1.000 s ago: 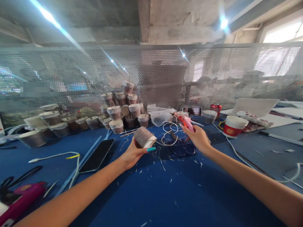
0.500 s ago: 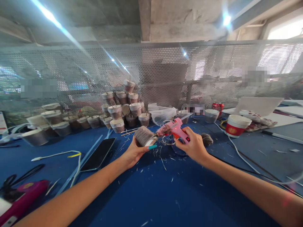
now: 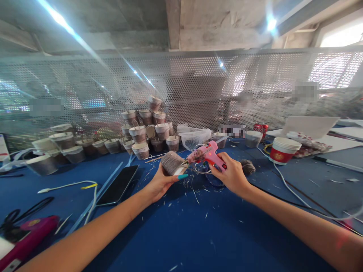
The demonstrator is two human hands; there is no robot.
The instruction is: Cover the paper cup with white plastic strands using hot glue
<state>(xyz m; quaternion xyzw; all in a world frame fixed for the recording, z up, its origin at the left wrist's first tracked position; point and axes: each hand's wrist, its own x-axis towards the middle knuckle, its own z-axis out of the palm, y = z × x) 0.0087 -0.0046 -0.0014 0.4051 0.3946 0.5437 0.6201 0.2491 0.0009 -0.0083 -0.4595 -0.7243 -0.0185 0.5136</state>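
Note:
My left hand [image 3: 161,185] is wrapped round a paper cup [image 3: 172,163] wound with grey-brown yarn, tipped on its side with a white band showing at the lower right. A blue-green covering shows on the thumb, which lies along that end. My right hand [image 3: 231,172] grips the handle of a pink glue gun [image 3: 208,153], its small light glowing red. The gun's nozzle points left and meets or nearly meets the cup's edge; I cannot tell which. Behind the right hand lies a ball of grey yarn [image 3: 248,167], and a strand runs below the gun.
Yarn-wrapped cups [image 3: 138,134] are stacked at the back, more at left. A phone [image 3: 117,185], white cable [image 3: 93,192] and magenta tool [image 3: 31,240] lie left. White-and-red cups [image 3: 284,151], drink cans [image 3: 264,129] and cords stand or lie right. Scraps dot the blue table [image 3: 204,238].
The glue gun and right hand have shifted very slightly; the nozzle stays at the cup's edge. The left hand holds the cup in nearly the same pose.

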